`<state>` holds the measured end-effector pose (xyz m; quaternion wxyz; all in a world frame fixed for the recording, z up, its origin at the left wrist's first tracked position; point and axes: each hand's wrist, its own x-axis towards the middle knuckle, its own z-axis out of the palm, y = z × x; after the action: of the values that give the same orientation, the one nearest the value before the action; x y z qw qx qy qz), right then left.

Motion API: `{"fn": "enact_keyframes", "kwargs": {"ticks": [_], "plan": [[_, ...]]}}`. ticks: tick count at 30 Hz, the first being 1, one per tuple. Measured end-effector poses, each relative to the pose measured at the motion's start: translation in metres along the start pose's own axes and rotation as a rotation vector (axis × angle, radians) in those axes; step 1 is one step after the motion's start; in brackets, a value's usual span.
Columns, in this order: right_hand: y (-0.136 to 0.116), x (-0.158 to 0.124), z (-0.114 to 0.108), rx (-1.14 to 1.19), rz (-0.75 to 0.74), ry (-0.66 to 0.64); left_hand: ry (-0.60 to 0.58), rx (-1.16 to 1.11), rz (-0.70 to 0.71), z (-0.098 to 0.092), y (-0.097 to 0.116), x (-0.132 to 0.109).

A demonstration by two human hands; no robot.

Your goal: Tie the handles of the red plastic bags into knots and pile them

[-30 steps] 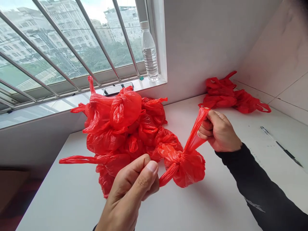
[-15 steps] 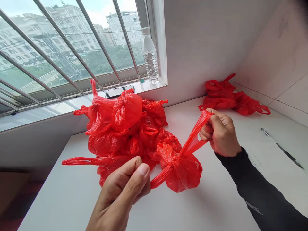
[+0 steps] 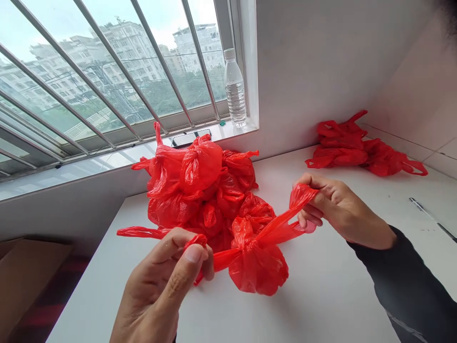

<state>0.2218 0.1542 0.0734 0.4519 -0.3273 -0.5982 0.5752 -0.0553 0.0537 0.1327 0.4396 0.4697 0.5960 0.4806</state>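
Observation:
A knotted red plastic bag [image 3: 260, 269] hangs between my two hands, low over the white table. My left hand [image 3: 167, 276] pinches the end of one twisted handle between thumb and fingers. With the other handle, a wider loop, my right hand [image 3: 326, 205] is closed on its upper part, the fingers partly inside the loop. The knot sits at the bag's neck, and whatever the bag contains is hidden. Right behind it rises a pile of tied red plastic bags [image 3: 202, 166], several of them stacked.
Limp red bags [image 3: 342, 143] lie in the far right corner. A pen [image 3: 424, 209] rests on the white table [image 3: 314, 305] at right. On the windowsill stand a water bottle [image 3: 235, 95] and a flat dark phone [image 3: 191, 137]. A cardboard box [image 3: 34, 281] is at lower left.
Both hands have loosened from tight fists to looser pinches on the handles. The handles now spread more sideways, my right hand a little lower. The whole view has shifted slightly.

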Motion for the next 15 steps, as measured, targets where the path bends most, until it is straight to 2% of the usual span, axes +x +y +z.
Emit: {"fn": "enact_keyframes", "kwargs": {"ticks": [7, 12, 15], "plan": [[-0.016, -0.010, 0.006, -0.257, 0.081, -0.313, 0.251, -0.132, 0.168, -0.001, -0.002, -0.016], [-0.038, -0.027, 0.016, -0.311, 0.017, -0.549, 0.293, -0.164, 0.298, -0.018, 0.002, -0.012], [-0.039, -0.033, 0.021, -0.344, -0.024, -0.574, 0.284, -0.103, 0.275, -0.031, -0.006, 0.003]]}}
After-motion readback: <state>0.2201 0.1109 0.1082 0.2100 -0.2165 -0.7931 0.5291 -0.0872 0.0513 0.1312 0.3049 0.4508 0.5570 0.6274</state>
